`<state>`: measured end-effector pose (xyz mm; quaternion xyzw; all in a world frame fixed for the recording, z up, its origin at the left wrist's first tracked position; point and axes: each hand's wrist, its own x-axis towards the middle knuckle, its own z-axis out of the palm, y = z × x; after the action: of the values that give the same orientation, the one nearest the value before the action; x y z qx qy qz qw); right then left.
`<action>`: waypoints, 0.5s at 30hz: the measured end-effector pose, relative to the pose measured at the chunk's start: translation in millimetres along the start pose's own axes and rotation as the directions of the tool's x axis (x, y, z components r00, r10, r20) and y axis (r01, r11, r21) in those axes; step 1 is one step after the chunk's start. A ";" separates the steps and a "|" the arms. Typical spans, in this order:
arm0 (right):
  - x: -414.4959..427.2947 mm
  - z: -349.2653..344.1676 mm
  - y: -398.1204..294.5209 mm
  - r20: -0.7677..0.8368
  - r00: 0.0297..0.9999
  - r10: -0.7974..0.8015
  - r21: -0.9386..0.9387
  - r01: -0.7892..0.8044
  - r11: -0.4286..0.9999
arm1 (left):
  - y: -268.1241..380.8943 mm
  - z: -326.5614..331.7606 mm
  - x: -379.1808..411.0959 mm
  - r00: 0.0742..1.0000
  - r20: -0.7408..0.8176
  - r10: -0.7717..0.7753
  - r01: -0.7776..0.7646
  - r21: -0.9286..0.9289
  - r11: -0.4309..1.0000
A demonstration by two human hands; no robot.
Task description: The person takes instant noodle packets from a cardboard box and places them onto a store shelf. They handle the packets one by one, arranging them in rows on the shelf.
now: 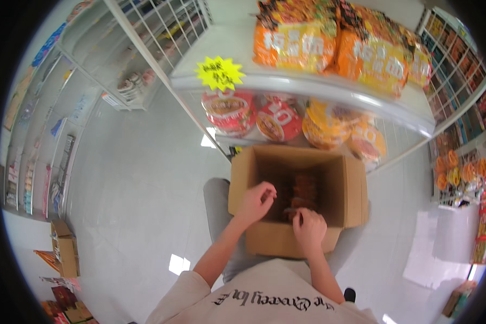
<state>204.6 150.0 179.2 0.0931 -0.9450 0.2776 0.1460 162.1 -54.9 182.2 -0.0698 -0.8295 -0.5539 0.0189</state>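
An opened cardboard box [352,194] rests before me at my knees, its flaps folded outward. Down inside it, reddish-brown packages [304,188] form a row, blurred and in shadow. My left hand [259,202] hovers over the box's left side with curled fingers; a gap shows between thumb and fingers, and I see nothing held there. Over the near edge reaches my right hand [311,227], its fingertips close to the nearest package. Blur hides whether those fingers grip it or only touch it.
Just beyond the box stands a white shelf rack [283,83]. Its upper shelf carries orange noodle bags [295,44]; below are red noodle bowls [231,111] and yellow noodle bowls [328,125]. A yellow price tag [220,73] sticks out at the shelf edge. Another carton [67,253] stands far left.
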 end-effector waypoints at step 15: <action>-9.2 8.3 3.9 0.111 0.988 0.109 0.012 -0.111 0.994 | -2.3 7.7 -2.4 0.999 0.014 0.043 -0.044 0.054 0.998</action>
<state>210.4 149.5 167.5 0.0572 -0.9528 0.2880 0.0772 164.5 -48.9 176.9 -0.0909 -0.8427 -0.5299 0.0276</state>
